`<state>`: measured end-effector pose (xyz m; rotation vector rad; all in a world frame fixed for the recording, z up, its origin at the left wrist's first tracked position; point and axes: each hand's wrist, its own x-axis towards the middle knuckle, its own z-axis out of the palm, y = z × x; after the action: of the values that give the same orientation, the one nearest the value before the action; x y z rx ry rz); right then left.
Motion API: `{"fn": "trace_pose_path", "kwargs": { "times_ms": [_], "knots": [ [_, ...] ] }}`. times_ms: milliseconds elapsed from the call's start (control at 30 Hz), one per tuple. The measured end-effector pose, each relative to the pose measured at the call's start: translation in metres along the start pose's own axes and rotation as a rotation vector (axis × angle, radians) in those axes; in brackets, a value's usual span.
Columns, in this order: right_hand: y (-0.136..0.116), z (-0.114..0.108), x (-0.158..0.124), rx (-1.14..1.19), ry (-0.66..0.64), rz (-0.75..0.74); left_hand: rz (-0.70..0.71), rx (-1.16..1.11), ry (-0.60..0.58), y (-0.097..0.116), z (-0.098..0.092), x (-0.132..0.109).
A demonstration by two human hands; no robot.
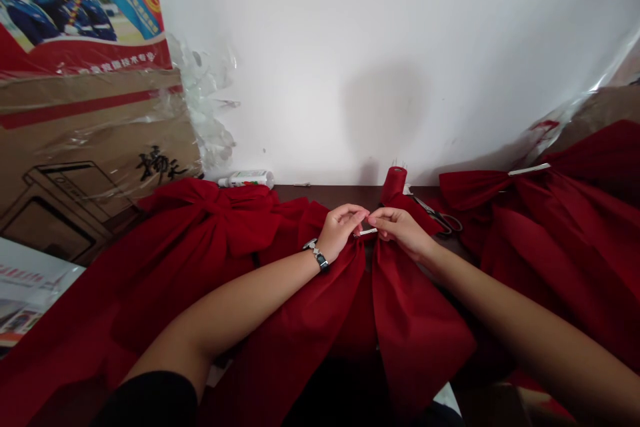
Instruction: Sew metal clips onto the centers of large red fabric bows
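My left hand (341, 228) and my right hand (399, 228) meet above the table, thumbs and fingers pinched together so that their tips almost touch. Whatever lies between the fingertips is too small to make out. Just below them shows a slim silvery clip (369, 232), at the gathered top of a red fabric bow (400, 300). The bow's two tails hang down toward me, one under each hand. A bracelet or watch (318, 255) sits on my left wrist.
Finished red bows lie at left (210, 213) and right, the right one with a silvery clip (529, 169). Behind my hands stand a red thread spool (394, 184) with pins or needles on top, scissors (443, 219) and a white bottle (247, 178). A cardboard box (100, 147) is at left.
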<state>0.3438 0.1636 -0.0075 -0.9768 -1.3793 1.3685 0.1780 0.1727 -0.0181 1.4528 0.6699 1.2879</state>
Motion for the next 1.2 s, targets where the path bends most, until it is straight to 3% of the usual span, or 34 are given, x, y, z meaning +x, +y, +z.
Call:
{"fn": "trace_pose_path", "kwargs": {
  "times_ms": [400,600,700,1200],
  "knots": [
    [0.009,-0.007,0.008,-0.268,-0.063,-0.213,-0.054,-0.033,-0.023,-0.003,0.001,0.001],
    [0.002,-0.007,0.004,-0.315,0.076,-0.292,-0.061,-0.063,-0.021,-0.004,0.001,0.002],
    [-0.001,-0.007,0.002,-0.34,0.081,-0.347,-0.055,-0.027,-0.058,-0.003,0.001,0.001],
    [-0.001,-0.007,0.001,-0.412,0.024,-0.378,-0.038,0.041,-0.121,0.001,0.002,-0.001]
  ]
}}
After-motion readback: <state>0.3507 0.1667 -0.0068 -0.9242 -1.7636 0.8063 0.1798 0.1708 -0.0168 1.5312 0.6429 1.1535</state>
